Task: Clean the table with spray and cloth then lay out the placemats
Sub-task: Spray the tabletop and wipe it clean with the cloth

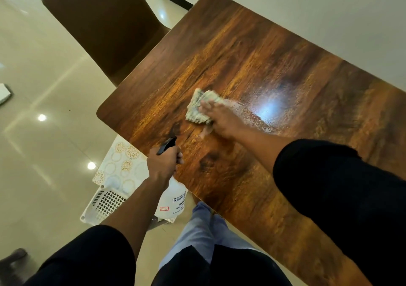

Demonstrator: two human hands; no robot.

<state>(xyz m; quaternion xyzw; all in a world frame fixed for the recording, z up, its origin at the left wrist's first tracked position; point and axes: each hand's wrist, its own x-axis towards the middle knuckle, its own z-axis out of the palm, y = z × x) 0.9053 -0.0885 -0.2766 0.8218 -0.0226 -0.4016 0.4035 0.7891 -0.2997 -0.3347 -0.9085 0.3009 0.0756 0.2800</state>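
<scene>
Our two black sleeves fill the bottom of the frame. At lower centre our left hand (pixel 162 165) grips one white spray bottle (pixel 173 198) by its neck, beside the table (pixel 252 51) edge. Left of it, one white basket (pixel 103 202) holds patterned placemats (pixel 123 165); we cannot count them. At centre, our right hand (pixel 219 119) presses one cloth (pixel 198 106) flat, fingers straight. One brown chair (pixel 105 26) stands upper left.
</scene>
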